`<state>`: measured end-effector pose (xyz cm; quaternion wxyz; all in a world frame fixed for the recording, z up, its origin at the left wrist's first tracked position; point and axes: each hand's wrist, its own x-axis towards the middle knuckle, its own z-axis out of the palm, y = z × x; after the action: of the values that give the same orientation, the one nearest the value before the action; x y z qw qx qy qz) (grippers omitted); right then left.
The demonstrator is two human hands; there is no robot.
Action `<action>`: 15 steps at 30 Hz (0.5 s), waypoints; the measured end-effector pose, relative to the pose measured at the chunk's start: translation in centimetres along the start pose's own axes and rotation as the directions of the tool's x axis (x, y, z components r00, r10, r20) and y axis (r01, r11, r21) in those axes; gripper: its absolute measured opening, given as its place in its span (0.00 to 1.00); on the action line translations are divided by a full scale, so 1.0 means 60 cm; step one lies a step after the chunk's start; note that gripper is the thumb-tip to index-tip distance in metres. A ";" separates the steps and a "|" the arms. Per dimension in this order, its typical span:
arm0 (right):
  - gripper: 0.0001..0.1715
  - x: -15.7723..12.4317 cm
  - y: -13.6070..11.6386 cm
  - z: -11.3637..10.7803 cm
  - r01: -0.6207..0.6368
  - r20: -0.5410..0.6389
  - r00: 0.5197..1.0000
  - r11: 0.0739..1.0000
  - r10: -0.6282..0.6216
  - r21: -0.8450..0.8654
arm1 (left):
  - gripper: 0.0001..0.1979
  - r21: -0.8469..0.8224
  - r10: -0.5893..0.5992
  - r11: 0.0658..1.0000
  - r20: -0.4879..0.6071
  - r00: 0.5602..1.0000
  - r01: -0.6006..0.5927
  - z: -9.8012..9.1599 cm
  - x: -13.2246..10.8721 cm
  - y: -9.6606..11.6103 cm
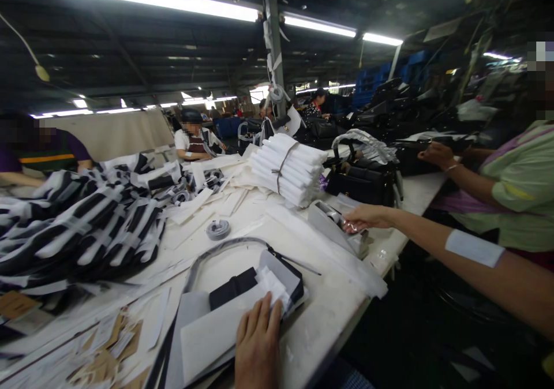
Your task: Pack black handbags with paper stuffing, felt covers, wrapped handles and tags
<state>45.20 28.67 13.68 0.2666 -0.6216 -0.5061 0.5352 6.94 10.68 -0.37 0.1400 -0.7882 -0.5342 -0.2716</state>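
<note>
My left hand [259,337] lies open, fingers outstretched, on white wrapping paper [229,325] over a black handbag [234,288]. The bag lies flat near the table's front edge, its wrapped handle [208,250] arching away from me. To the right, my right hand [367,217] reaches over a grey tape dispenser [326,219]. Its fingers are pinched together on something shiny that looks like clear tape; the fingertips are partly blurred. A white patch [474,249] covers part of my right forearm.
A tied bundle of white rolls [285,167] stands behind the dispenser, beside a finished black handbag [363,181]. Wrapped black-and-white pieces [86,227] pile up at left. A grey roll [217,229] and brown tags [108,348] lie on the table [333,285]. A co-worker [511,187] stands at right.
</note>
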 end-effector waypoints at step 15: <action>0.20 -0.052 -0.019 -0.024 0.038 -0.128 0.992 0.963 -0.004 0.267 | 0.32 -0.011 -0.017 1.000 0.046 0.999 0.017 -0.004 -0.002 0.001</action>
<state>46.40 26.50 16.32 0.3854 -0.6068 -0.4177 0.5557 6.88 10.47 -0.26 0.1211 -0.7903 -0.5425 -0.2577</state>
